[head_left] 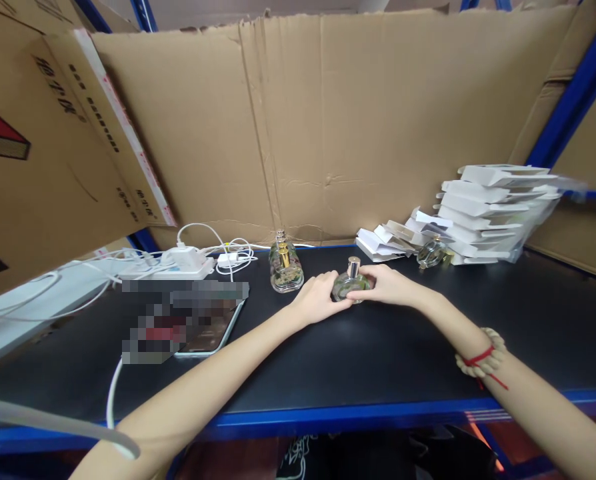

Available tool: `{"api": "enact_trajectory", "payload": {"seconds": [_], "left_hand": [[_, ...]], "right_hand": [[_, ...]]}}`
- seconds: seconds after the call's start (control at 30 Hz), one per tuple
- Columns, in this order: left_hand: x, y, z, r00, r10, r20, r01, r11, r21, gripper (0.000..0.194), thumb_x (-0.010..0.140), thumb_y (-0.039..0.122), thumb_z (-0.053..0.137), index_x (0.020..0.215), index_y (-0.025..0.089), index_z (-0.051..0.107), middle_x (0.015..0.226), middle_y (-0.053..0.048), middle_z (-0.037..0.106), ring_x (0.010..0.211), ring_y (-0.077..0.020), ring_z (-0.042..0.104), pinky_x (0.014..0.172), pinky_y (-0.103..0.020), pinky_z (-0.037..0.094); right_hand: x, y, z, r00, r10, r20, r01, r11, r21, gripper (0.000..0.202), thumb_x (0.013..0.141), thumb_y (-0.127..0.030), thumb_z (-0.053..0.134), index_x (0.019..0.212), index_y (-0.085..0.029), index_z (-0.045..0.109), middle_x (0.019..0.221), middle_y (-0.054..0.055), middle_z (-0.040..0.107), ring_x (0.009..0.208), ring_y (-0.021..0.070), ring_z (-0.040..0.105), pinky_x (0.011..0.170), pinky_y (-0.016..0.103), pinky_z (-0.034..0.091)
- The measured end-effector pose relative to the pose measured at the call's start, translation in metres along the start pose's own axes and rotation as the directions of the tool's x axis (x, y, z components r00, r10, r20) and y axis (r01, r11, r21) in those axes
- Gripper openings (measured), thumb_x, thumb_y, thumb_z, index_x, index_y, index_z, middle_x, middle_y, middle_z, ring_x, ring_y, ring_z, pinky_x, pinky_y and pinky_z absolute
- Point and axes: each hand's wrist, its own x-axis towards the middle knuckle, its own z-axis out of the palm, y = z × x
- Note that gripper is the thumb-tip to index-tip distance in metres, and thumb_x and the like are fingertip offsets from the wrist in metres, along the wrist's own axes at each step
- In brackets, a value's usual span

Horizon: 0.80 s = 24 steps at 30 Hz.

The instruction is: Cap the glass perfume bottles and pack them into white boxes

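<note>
A round glass perfume bottle (pixel 345 287) with a shiny metallic collar stands upright near the middle of the black shelf top. My left hand (pixel 319 299) closes on its left side, thumb reaching along the front. From the right, my right hand (pixel 389 287) grips the same bottle with thumb and fingers. Some of the glass is hidden behind the fingers. To the left of my hands is a group of similar perfume bottles (pixel 287 273) with gold and silver tops, lined up one behind another.
White cartons (pixel 493 213) are stacked at the back right, with loose ones beside them and a glass bottle (pixel 431 253) in front. At left are a power strip (pixel 185 262), white cables and a tablet-like device (pixel 211 327), partly pixelated. Cardboard (pixel 388 120) walls the back.
</note>
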Motion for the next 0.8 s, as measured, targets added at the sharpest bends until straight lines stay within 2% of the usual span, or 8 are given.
{"api": "enact_trajectory", "payload": {"seconds": [0.17,0.4,0.6,0.7,0.8], "left_hand": [[0.002,-0.001,0.001,0.999,0.019,0.031,-0.020,0.999,0.048,0.037,0.078,0.045,0.055,0.093,0.011,0.051,0.094,-0.008,0.058,0.086,-0.0226,0.055,0.076,-0.033,0.042],[0.000,0.001,-0.001,0.999,0.015,0.046,-0.021,0.992,0.128,0.042,0.081,0.053,0.049,0.086,0.011,0.055,0.084,-0.009,0.057,0.086,-0.0239,0.056,0.073,-0.032,0.043],[-0.003,0.003,-0.004,0.998,0.061,0.018,-0.062,0.995,0.072,0.039,0.079,0.043,0.054,0.100,0.011,0.046,0.096,-0.008,0.057,0.088,-0.0242,0.057,0.076,-0.034,0.043],[-0.005,0.002,-0.003,0.989,0.138,-0.049,-0.136,0.990,0.032,0.047,0.075,0.034,0.058,0.112,0.011,0.040,0.105,-0.009,0.056,0.091,-0.0239,0.057,0.080,-0.034,0.044],[-0.007,0.000,-0.001,0.970,0.202,-0.135,-0.204,0.979,-0.007,0.055,0.071,0.028,0.059,0.118,0.012,0.035,0.113,-0.009,0.053,0.096,-0.0237,0.056,0.085,-0.033,0.042]], "right_hand": [[0.001,0.005,0.000,1.000,0.020,0.016,-0.019,0.999,-0.034,0.050,0.058,-0.059,0.062,0.079,-0.013,0.062,0.063,0.003,0.055,0.055,0.0118,0.045,0.051,0.023,0.034],[0.004,0.013,0.001,0.998,0.057,0.031,-0.054,0.995,-0.082,0.053,0.059,-0.064,0.057,0.077,-0.015,0.061,0.061,0.004,0.055,0.053,0.0123,0.043,0.047,0.024,0.031],[0.006,0.022,0.006,0.997,-0.076,-0.014,0.076,0.997,-0.013,0.045,0.059,-0.059,0.062,0.068,-0.015,0.060,0.059,0.004,0.056,0.048,0.0116,0.044,0.044,0.024,0.032],[0.006,0.020,0.009,0.997,-0.071,-0.012,0.072,0.995,0.074,0.045,0.058,-0.055,0.064,0.079,-0.015,0.060,0.064,0.004,0.058,0.046,0.0117,0.047,0.043,0.024,0.035],[0.006,0.014,0.011,0.998,-0.053,-0.020,0.055,0.992,0.111,0.054,0.056,-0.052,0.066,0.095,-0.014,0.059,0.074,0.005,0.061,0.051,0.0140,0.052,0.048,0.026,0.040]]}}
